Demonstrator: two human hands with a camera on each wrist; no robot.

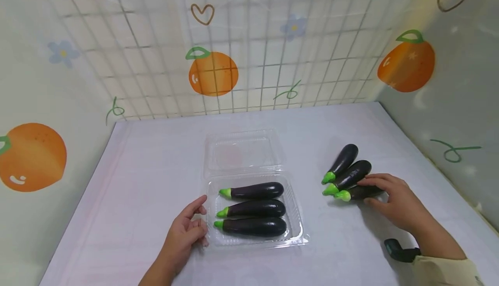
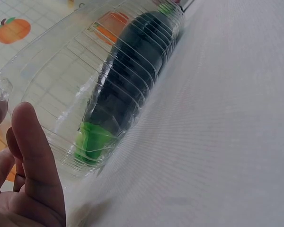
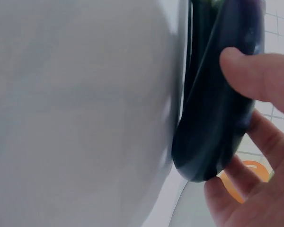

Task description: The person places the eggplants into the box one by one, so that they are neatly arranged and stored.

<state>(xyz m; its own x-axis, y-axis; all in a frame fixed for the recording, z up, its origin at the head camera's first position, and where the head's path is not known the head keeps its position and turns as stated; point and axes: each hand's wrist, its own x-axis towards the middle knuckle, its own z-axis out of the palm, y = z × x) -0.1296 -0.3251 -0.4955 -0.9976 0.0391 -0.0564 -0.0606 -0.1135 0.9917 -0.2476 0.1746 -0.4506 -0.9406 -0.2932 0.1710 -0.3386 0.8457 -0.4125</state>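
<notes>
A clear plastic clamshell box (image 1: 255, 242) lies with its lid (image 1: 244, 151) folded back. Inside it, three dark eggplants with green stems are lined up side by side, among them a front eggplant (image 1: 253, 226). My left hand (image 1: 183, 229) rests at the box's left wall, fingers against or right beside the plastic; one eggplant (image 2: 128, 71) shows through that wall. On the right, my right hand (image 1: 395, 201) grips the nearest eggplant (image 3: 217, 104) of a group of three, thumb on one side and fingers on the other. Its other two, a middle eggplant (image 1: 352, 174) and a far eggplant (image 1: 344, 158), lie beside it.
A white-covered table (image 1: 156, 164) bears everything. A dark strap-like device (image 1: 403, 251) sits by the right wrist. Behind stands a wire grid (image 1: 265, 78) under a translucent sheet printed with oranges, with sheet walls on both sides.
</notes>
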